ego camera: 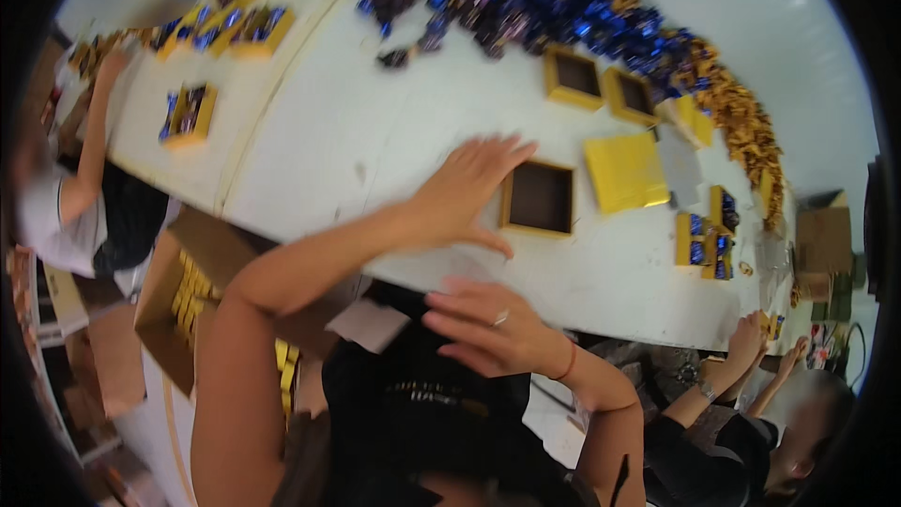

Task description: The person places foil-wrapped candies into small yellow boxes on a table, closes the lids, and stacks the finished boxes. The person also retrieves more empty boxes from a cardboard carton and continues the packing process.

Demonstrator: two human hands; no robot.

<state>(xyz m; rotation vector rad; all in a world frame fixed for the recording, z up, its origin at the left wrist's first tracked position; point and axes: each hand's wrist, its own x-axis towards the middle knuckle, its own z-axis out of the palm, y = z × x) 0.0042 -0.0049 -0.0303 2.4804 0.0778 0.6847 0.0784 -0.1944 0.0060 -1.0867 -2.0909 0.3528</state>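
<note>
An empty square yellow-rimmed box (pixel 540 198) with a dark inside lies on the white table in front of me. At its left side, my left hand (pixel 457 193) is spread, palm down, with its fingertips by the box's upper left corner; whether they touch it I cannot tell. My right hand (pixel 486 327), slightly blurred and wearing a ring, hovers before my dark apron with its fingers apart and nothing in them. To the right of the box are a shiny yellow square piece (pixel 625 172) and a grey flat piece (pixel 679 167).
Two more open boxes (pixel 574 77) stand beyond, beside a heap of blue and dark wrapped pieces (pixel 521 0) and gold ones (pixel 739 113). Filled boxes sit right (pixel 706 236) and left (pixel 190 115). A carton (pixel 165 303) stands below the table. Other people work at both sides.
</note>
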